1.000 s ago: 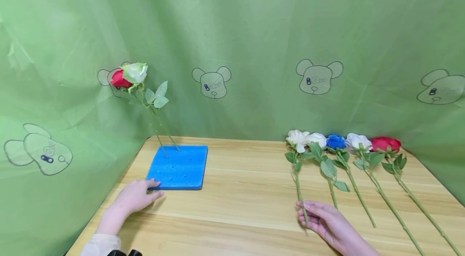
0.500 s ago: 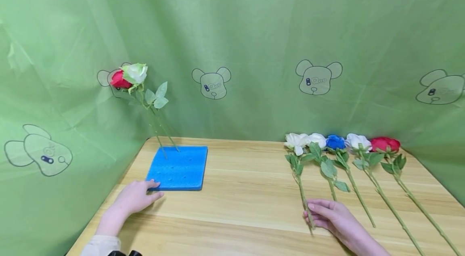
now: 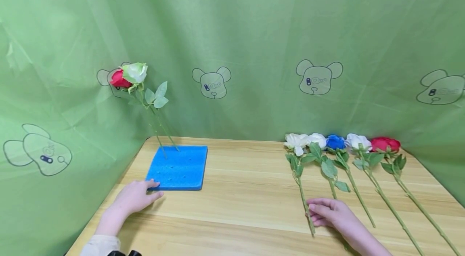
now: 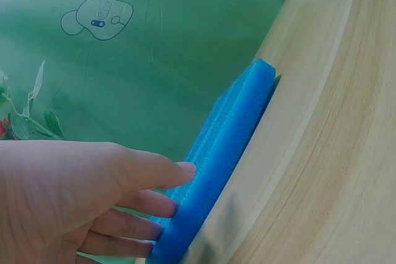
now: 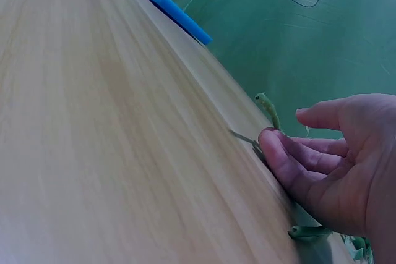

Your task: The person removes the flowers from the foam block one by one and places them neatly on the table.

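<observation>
My left hand (image 3: pixel 134 196) rests its fingertips on the near left corner of a blue foam block (image 3: pixel 196 167). A red rose (image 3: pixel 120 79) and a white-green rose (image 3: pixel 137 72) stand in the block's far left part, leaning left. On the right, my right hand (image 3: pixel 336 215) is at the lower stem of a cream-white rose (image 3: pixel 297 142), which lies on the table. The right wrist view shows thumb and fingers apart, fingertips right at the stem (image 5: pixel 267 108). Fingers hide part of that stem. In the left wrist view, the left fingers (image 4: pixel 158 174) touch the block's side.
Right of the cream-white rose lie a white rose (image 3: pixel 317 140), a blue rose (image 3: pixel 336 142), another white rose (image 3: pixel 357 142) and a red rose (image 3: pixel 386 143), stems toward me. A green curtain (image 3: pixel 250 38) backs the wooden table (image 3: pixel 247 191). Small holes dot the foam.
The cream-white rose's lower stem has shifted right with my right hand, its bloom slightly left. My right hand's hold has since loosened. The left hand has stayed on the foam block.
</observation>
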`<action>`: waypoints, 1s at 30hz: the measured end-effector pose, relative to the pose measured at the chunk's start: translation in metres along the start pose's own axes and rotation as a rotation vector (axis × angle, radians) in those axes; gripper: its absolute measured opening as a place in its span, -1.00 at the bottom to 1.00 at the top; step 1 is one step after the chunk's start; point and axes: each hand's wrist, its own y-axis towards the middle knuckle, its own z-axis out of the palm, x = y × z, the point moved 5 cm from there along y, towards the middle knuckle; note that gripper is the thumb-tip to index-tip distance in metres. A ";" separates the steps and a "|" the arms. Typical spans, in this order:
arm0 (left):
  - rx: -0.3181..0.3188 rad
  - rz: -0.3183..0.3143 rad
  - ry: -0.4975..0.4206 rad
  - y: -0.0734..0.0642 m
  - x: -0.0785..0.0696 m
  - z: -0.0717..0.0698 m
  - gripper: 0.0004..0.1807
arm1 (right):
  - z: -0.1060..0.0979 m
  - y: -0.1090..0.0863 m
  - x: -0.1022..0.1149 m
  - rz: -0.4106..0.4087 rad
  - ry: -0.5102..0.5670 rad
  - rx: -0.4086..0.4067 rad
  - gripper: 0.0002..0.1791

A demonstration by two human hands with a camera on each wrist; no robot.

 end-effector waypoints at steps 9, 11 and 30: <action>-0.002 -0.004 -0.001 0.000 0.003 0.000 -0.44 | 0.002 0.000 0.010 -0.064 -0.141 -0.056 -0.38; 0.000 -0.003 -0.003 0.001 0.003 0.000 -0.44 | 0.001 0.000 0.012 -0.073 -0.178 -0.063 -0.40; 0.015 -0.022 -0.008 0.001 0.002 0.001 -0.44 | 0.020 0.015 0.064 -0.172 -0.388 -0.183 -0.47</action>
